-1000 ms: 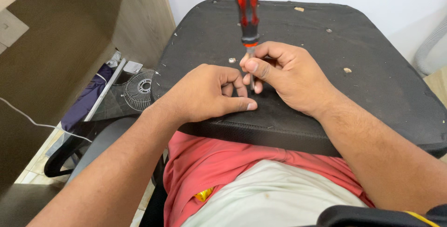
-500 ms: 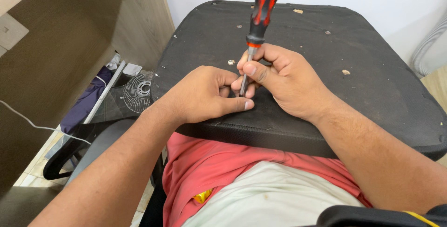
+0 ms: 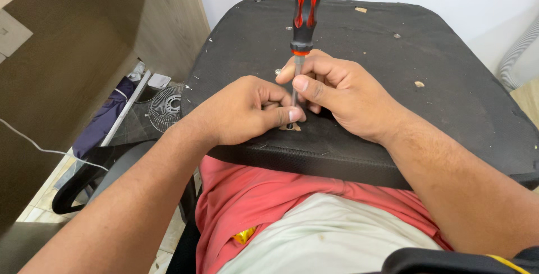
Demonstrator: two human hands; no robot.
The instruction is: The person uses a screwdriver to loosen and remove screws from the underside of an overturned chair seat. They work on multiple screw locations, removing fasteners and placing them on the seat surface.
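Screwdriver (image 3: 304,10): we hold it upright over the near edge of the black seat cushion (image 3: 449,105); red-and-black moulded handle above, thin steel shaft below, tip hidden between our two hands.
Right hand (image 3: 342,97): our fingers (image 3: 303,85) are pinched round the bare shaft just under the handle collar, thumb in front, the rest curled behind.
Left hand (image 3: 247,111): curled into a loose fist, thumb pressed flat beside the tip; what the other fingers grip is hidden.
Small tan piece (image 3: 291,128): it peeps out under the left thumb at the tip, lying on the cushion; we cannot tell what kind of piece it is.
Handling, screwdriver: we judge it light and rigid. The ribbed handle looks the surer place to grip; the smooth shaft is likely slippery and suits only steadying.
Handling, cushion: soft fabric that probably yields under pressure, so the tip may wander.
Loose bits: a small screw (image 3: 397,36) and pale crumbs (image 3: 419,84) lie scattered on the cushion, well apart from our hands.
Surroundings: round wire fan guard (image 3: 167,107) on the floor to the left; wooden panel (image 3: 168,21) beside the cushion.
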